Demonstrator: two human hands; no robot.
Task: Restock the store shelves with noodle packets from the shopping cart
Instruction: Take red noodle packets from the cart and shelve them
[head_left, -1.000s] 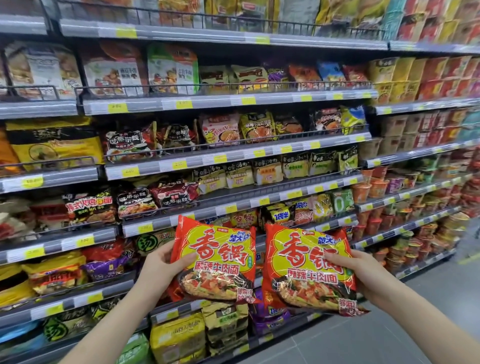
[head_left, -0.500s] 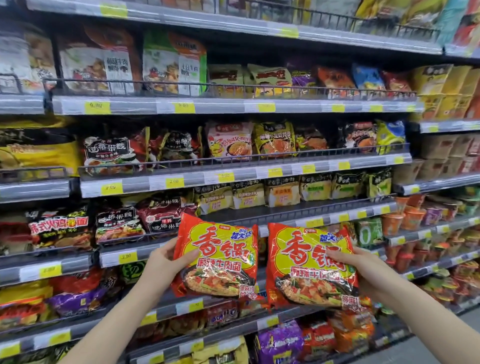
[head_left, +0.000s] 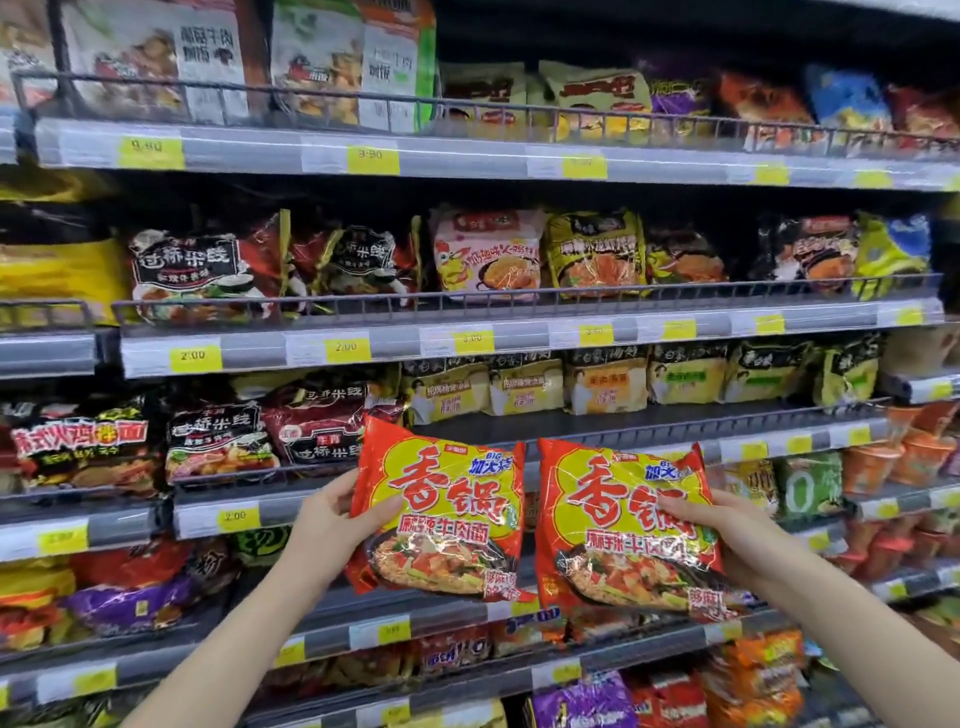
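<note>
I hold two matching red-and-yellow noodle packets upright in front of the shelves. My left hand (head_left: 332, 525) grips the left packet (head_left: 441, 509) by its left edge, thumb across the front. My right hand (head_left: 737, 540) grips the right packet (head_left: 623, 525) by its right edge, fingers over the front. Both packets hover side by side before a grey shelf (head_left: 649, 431) whose front half is bare, with pale yellow packets (head_left: 524, 384) standing at its back. The shopping cart is out of view.
Tiers of grey wire-fronted shelves (head_left: 467, 161) carry many noodle packets and yellow price tags. Dark red packets (head_left: 317, 421) sit just left of the bare stretch. Orange noodle cups (head_left: 914, 457) fill shelves at the right.
Both packets have risen and come closer to the shelves as I stepped in; they now sit level with the half-bare shelf. Both grips are unchanged.
</note>
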